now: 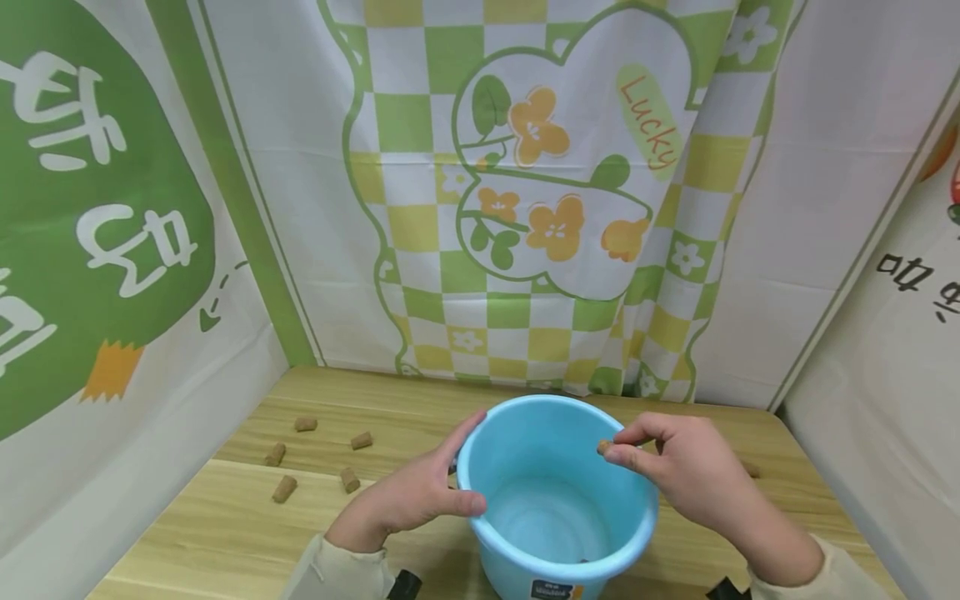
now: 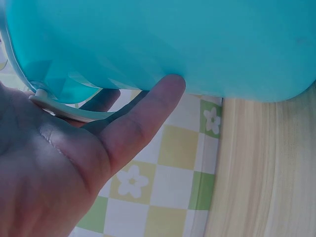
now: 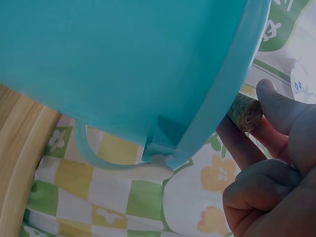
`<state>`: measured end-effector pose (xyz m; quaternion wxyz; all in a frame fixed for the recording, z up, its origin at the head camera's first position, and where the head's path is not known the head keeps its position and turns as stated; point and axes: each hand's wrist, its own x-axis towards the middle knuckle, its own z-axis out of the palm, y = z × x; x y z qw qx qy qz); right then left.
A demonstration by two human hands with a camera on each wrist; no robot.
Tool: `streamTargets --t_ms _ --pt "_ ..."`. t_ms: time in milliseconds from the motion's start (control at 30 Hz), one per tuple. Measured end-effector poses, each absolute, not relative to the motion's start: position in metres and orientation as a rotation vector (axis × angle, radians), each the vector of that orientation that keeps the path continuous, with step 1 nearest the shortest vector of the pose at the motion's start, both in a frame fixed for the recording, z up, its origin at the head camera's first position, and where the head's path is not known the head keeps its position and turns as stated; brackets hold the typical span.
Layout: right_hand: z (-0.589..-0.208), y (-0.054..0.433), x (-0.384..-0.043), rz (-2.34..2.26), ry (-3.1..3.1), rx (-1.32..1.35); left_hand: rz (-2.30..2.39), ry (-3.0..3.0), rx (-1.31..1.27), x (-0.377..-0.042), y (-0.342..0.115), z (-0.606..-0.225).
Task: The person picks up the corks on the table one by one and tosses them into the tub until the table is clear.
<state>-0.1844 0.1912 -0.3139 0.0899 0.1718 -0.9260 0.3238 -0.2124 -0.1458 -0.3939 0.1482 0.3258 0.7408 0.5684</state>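
Observation:
A light blue bucket (image 1: 551, 517) stands upright on the wooden table. My left hand (image 1: 416, 492) rests against its left side, thumb at the rim and fingers straight along the outside; the left wrist view shows a fingertip touching the wall. Near the bucket's handle (image 2: 74, 112) lies the palm. Between thumb and fingers, my right hand (image 1: 686, 467) pinches a small cork (image 3: 246, 112). That cork hangs at the right inner side of the rim in the head view. Low inside the bucket a small dark spot shows, partly hidden by the front rim.
Several loose corks (image 1: 284, 488) lie on the table (image 1: 225, 517) left of the bucket. Another cork (image 1: 751, 469) lies to the right, partly behind my right hand. A checked curtain (image 1: 480, 275) hangs at the back, with printed cloth walls on both sides.

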Motion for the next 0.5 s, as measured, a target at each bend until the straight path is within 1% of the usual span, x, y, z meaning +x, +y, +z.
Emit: streamTargets --t_ms 500 --pt "-0.3152 0.1879 -0.1832 0.966 -2.688 0.554 1.617 2.158 0.919 -0.2107 -0.1454 -0.3919"
